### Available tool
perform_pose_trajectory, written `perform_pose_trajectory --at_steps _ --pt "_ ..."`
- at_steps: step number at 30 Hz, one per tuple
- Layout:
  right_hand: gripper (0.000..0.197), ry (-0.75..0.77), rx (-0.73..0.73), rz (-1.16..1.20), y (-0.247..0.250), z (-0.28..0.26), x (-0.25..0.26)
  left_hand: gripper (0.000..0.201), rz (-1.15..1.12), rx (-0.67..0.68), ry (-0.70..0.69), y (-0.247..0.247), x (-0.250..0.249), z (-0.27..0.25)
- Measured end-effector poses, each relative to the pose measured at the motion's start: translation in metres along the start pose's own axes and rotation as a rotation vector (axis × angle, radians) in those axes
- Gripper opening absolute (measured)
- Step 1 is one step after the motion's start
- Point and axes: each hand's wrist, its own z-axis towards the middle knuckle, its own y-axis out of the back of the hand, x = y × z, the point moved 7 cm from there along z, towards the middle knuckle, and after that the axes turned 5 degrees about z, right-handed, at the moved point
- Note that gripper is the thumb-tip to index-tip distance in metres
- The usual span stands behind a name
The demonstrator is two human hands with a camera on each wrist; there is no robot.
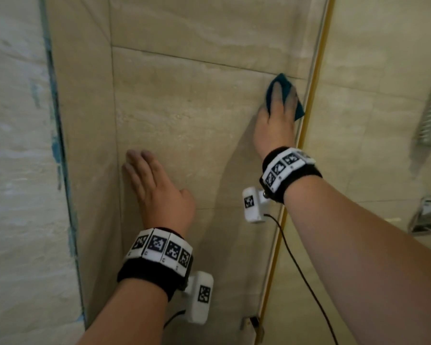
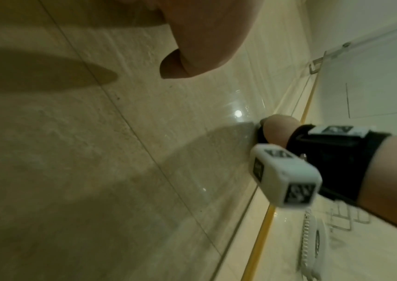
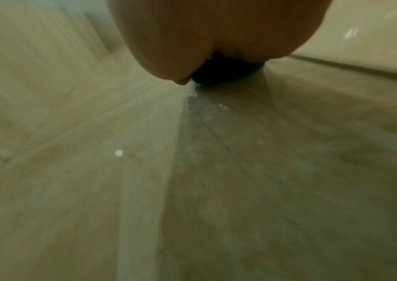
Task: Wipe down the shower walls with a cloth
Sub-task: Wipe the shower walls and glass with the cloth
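Wiping the shower wall (image 1: 184, 115), both hands on tile

Our right hand (image 1: 275, 120) presses the teal cloth (image 1: 284, 93) flat, upper right; our left hand (image 1: 157, 188) rests spread, lower centre.

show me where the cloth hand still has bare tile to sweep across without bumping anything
Bare tile lies between the left hand and the right hand, and above the teal cloth past the grout line. It is tight on the right, where the cloth nearly meets the gold trim.

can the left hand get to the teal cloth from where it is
Probably yes: the left hand rests flat on the beige tiled wall, with bare tile between it and the teal cloth, though the right hand covers most of it.
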Motion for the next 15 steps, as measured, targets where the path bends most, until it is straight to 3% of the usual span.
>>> perform_pose_trajectory --at_steps 2,6,11,15 --pt "0.058 0.067 0.003 -0.051 -0.006 0.008 0.015 0.105 0.025 0.018 0.003 -0.002 -0.001 0.001" --pt "0.057 0.393 0.159 -0.227 -0.031 -0.037 0.018 0.103 0.053 0.045 -0.013 -0.001 0.002 -0.004" --pt "0.063 0.279 0.229 -0.205 -0.045 -0.117 -0.035 0.100 0.083 0.068 -0.011 0.001 0.007 -0.012" --pt "0.077 0.178 0.377 -0.214 -0.059 -0.176 -0.057 0.101 0.061 0.083 -0.042 -0.003 0.010 -0.022"
